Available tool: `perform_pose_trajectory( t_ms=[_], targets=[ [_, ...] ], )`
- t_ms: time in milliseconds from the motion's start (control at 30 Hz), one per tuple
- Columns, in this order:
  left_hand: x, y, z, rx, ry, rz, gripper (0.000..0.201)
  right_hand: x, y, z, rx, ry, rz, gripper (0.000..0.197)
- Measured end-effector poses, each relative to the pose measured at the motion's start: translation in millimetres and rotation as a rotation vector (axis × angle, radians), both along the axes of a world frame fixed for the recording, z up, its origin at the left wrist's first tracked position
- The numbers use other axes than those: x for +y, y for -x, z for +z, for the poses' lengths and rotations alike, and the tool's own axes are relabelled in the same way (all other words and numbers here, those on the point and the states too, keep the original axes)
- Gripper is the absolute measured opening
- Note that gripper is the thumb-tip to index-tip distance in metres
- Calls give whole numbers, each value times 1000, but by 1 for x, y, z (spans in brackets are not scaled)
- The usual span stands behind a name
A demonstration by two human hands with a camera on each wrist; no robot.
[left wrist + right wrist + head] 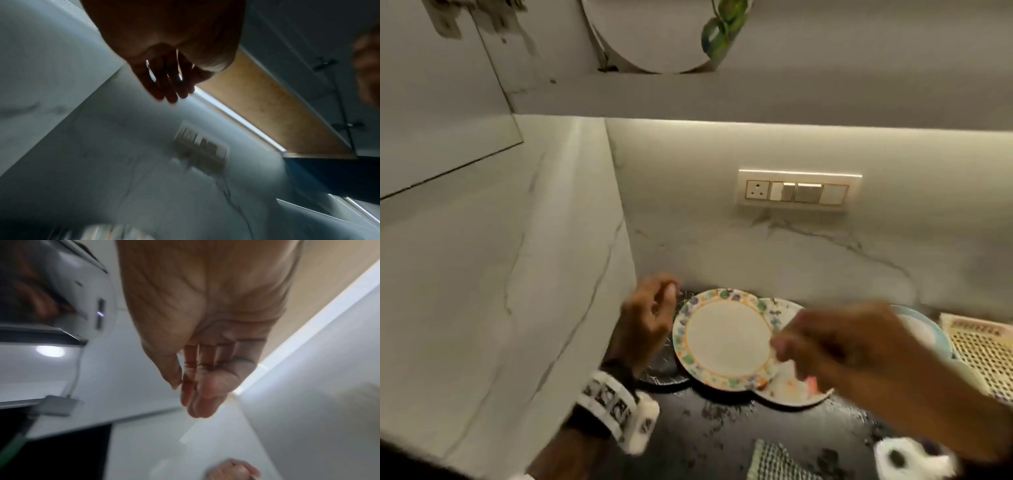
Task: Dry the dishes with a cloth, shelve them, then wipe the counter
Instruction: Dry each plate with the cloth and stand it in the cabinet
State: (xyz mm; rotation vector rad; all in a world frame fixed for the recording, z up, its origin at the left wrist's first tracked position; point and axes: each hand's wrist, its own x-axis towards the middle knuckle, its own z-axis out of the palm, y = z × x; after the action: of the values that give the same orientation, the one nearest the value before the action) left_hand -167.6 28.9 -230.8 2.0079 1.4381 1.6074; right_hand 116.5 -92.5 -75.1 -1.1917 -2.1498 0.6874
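Below, plates (726,337) lie on a dark speckled counter (722,435), marble-walled.

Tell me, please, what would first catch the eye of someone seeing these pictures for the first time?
Probably the flower-rimmed plate on the dark counter, lying over other plates at the foot of the marble wall. The left hand hangs just left of it and the blurred right hand is above its right edge; neither holds anything. Next comes the lit switch panel on the wall above.
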Motion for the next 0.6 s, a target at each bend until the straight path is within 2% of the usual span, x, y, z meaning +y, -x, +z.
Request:
perform_pose_trajectory(
  t_ms=[67,133,167,233,333,467,600],
  targets=[
    [-13,-8,-73,-92,540,-84,11,2,-5,-98,-183,147,-86,30],
    [-24,-18,-138,-236,939,-129,22,-4,-14,-208,-290,363,-172,30],
    [-28,-26,-156,-344,1115,-155,25,-10,-17,-247,-319,458,-205,29],
    [-32,-40,-173,-494,1325,-123,27,-27,-18,-292,-426,609,-221,34],
    [-27,-51,-185,-675,1407,-73,32,-43,-13,-320,-586,592,-200,60],
    [-14,-57,-199,-906,1406,-5,43,-44,-8,-327,-672,515,-200,65],
    [-10,-62,-198,-964,1359,-6,35,-37,-19,-338,-645,524,-145,65]
  ],
)
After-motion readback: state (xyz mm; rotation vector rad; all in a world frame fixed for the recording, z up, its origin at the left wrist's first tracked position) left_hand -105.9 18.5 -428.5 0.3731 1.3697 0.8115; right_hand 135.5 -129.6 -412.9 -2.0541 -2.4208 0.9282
